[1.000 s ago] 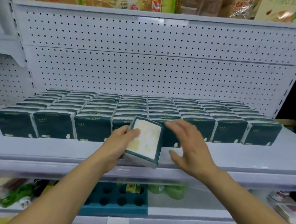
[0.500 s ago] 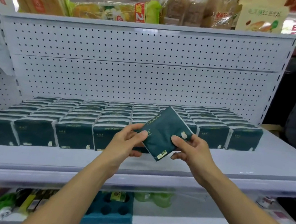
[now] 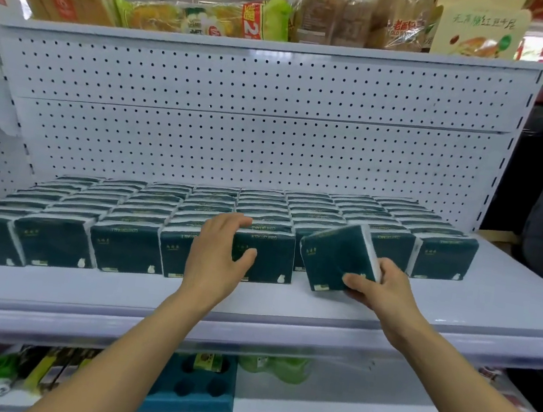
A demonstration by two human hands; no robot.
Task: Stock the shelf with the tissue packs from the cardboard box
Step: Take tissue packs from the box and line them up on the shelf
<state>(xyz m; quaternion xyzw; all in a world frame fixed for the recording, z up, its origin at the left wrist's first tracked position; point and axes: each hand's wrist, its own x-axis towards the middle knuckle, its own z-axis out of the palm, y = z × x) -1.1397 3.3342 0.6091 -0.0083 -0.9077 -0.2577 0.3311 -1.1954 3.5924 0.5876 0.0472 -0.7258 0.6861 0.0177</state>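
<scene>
On the white shelf [image 3: 492, 304], dark green tissue packs stand upright in tight files running front to back, their front faces flush in one line across most of the width. The arrangement reads as deliberate facing: labels forward, edges aligned, no gaps between neighbours except one.

That exception lies in the front row, right of centre. The right hand [image 3: 386, 290] holds a loose tissue pack [image 3: 335, 259] there, tilted, its lower edge at or just above the shelf surface. The grip is closed on the pack's lower right corner, thumb on the front face, fingers wrapped around the white side. Holding by a corner leaves the pack's left side free to slide against its neighbour; in my judgement the tilt is the entry angle for seating it in that slot.

The left hand [image 3: 219, 254] lies flat and spread over the front pack [image 3: 263, 256] immediately left of the slot, palm on the face, fingertips over the top edge. It grasps nothing; the grip is wide. Its likely purpose is to brace that file so the incoming pack does not push it out of line.

The cardboard box is not in view. The pegboard back panel [image 3: 254, 141] above the stock is bare.

Assessment: one layer is nearly complete; placement of the held pack is in hand. Risk: nudging adjacent packs askew.
</scene>
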